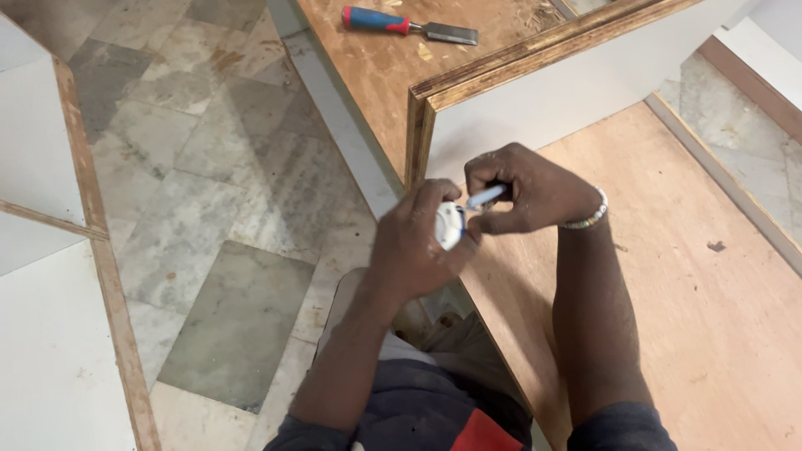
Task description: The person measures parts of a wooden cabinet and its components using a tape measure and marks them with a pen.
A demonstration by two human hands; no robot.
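The small white round case [449, 224] sits clasped in the left hand [415, 246]. The right hand [535, 190], just beside it, pinches a thin white strip [485, 197] at the case. Step in hand appears to be drawing the strip out; a steady pull follows. A chisel [409, 26] lies well beyond on the plywood panel [376, 67].

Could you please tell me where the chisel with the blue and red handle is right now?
The chisel lies at the top centre of the head view, on the brown plywood board, well beyond both hands.
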